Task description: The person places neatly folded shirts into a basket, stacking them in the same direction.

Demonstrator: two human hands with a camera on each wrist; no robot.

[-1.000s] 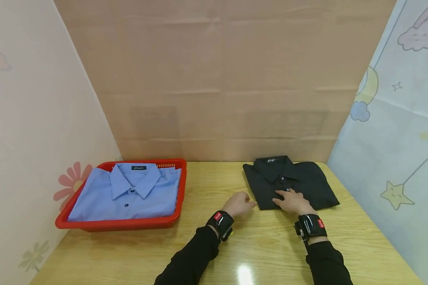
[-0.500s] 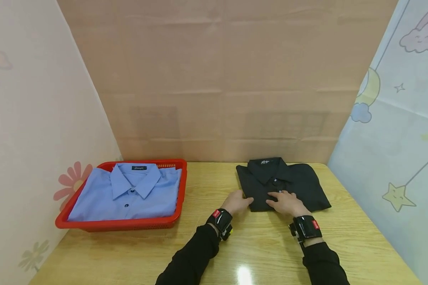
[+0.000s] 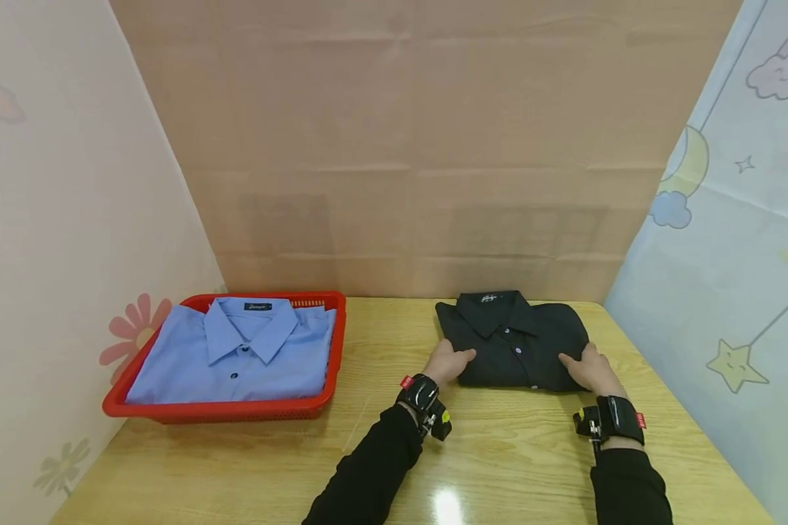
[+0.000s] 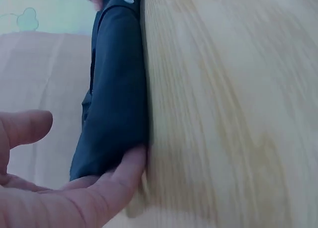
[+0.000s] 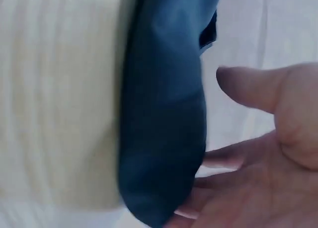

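A folded black shirt (image 3: 512,343) lies collar-away on the wooden table (image 3: 499,459), right of centre. My left hand (image 3: 448,362) is at its left front edge, my right hand (image 3: 587,367) at its right front edge. In the left wrist view my straight fingers (image 4: 117,181) touch the bottom of the shirt (image 4: 117,89) where it meets the table, with the thumb held apart. The right wrist view shows my right hand (image 5: 268,153) open, its fingers reaching under the edge of the shirt (image 5: 164,114) and the thumb off the cloth.
A red plastic basket (image 3: 223,412) on the table's left holds a folded light blue shirt (image 3: 236,357). Cardboard closes the back, and patterned panels stand at both sides. Bare wood lies between basket and black shirt.
The black shirt slid a little to the left. My right hand left the shirt's front middle for its right edge. My left hand moved in against the left edge.
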